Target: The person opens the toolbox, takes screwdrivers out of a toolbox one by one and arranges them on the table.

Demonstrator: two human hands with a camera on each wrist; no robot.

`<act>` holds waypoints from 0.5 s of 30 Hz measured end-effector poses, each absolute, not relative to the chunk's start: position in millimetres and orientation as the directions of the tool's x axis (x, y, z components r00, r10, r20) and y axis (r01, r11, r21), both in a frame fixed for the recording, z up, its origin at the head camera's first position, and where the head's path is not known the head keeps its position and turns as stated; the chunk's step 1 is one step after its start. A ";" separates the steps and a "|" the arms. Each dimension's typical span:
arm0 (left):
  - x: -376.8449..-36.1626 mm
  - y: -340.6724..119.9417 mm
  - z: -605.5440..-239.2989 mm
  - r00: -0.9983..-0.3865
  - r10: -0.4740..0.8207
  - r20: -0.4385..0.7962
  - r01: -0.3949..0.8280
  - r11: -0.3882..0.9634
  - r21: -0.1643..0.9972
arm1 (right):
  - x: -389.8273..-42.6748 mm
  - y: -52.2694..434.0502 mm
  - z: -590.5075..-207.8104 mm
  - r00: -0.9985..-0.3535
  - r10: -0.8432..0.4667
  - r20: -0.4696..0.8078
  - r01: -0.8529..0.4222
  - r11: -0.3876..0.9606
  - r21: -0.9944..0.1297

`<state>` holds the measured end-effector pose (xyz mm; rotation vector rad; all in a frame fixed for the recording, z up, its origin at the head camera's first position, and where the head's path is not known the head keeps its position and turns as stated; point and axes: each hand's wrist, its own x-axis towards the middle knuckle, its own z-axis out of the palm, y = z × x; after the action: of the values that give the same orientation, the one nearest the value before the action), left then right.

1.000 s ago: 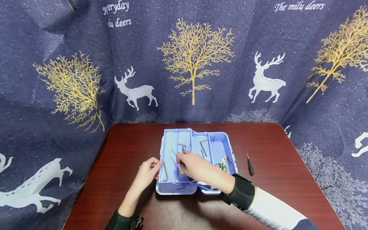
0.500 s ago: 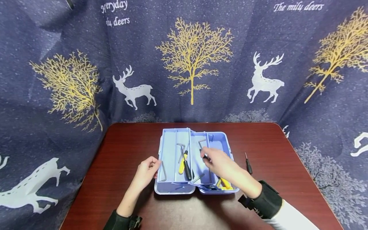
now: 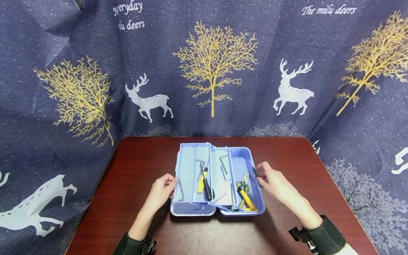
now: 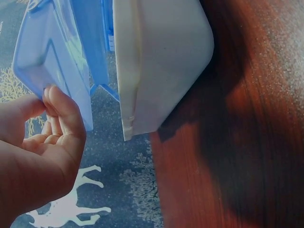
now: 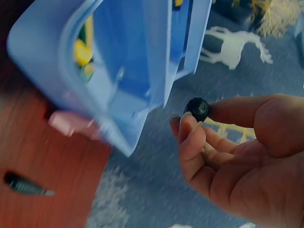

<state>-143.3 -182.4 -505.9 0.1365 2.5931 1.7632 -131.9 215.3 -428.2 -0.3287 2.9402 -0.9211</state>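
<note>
A light blue toolbox (image 3: 261, 209) stands with its trays spread out to the left. My left hand (image 3: 161, 188) pinches the outer edge of the left tray (image 3: 186, 170); the left wrist view shows thumb and fingertips at that edge. My right hand (image 3: 277, 180) is at the box's right wall, holding a black screwdriver (image 5: 197, 109) by its ridged handle between thumb and fingers; its shaft is hidden. In the left tray lie a black screwdriver (image 3: 207, 189), a yellow-handled screwdriver (image 3: 200, 186) and hex keys (image 3: 182, 191).
Pliers (image 3: 245, 178) and a yellow-handled tool (image 3: 247, 200) lie in the deep right compartment. More hex keys (image 3: 224, 166) are in the middle tray. Another black screwdriver (image 5: 23, 184) lies on the red-brown table (image 3: 149, 156) right of the box. A patterned curtain (image 3: 223, 124) hangs behind.
My right hand has moved from the left tray, across the middle tray, to the box's right wall, carrying the black screwdriver. My left hand stays at the tray edge.
</note>
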 end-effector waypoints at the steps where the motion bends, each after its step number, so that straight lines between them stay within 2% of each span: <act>1: -143.5 -182.2 -505.7 -0.996 0.076 0.047 0.072 0.367 0.927 | -131.4 221.5 -428.6 -0.981 -0.193 0.010 -0.164 0.802 -0.574; 8: -143.5 -182.7 -502.2 -0.998 0.064 -0.002 0.023 0.383 0.924 | -135.8 268.0 -438.2 -0.994 -0.107 -0.024 -0.080 0.854 -0.514; 15: -143.8 -182.5 -503.5 -0.998 0.057 -0.014 0.009 0.381 0.924 | -145.5 304.9 -466.1 -0.994 -0.050 -0.098 0.005 0.873 -0.488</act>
<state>-143.8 -182.5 -503.5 0.0613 2.5750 1.7228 -145.5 304.9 -466.1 -0.0352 2.9355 -0.7646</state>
